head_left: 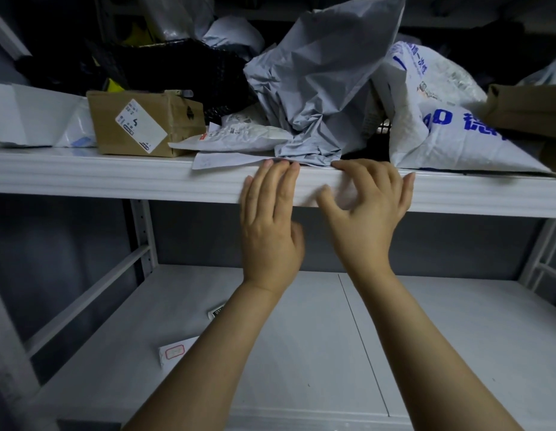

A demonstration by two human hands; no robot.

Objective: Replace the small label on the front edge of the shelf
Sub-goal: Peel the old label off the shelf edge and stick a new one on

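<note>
Shelf edge point(115, 178) smooth painted metal, probably; box point(140, 126) matt cardboard; mailer point(317, 82) crinkled plastic.

A grey mailer bag point(317, 88) and cardboard box point(146, 126) crowd the shelf edge point(115, 178); room below seems open.

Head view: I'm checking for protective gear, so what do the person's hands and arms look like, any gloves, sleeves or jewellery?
No gear shows. The left hand and right hand are bare, without gloves, rings or markings. The left forearm and right forearm are bare too: no sleeve, watch or bracelet appears down to the picture's bottom edge. The right hand's thumb is blurred.
</note>
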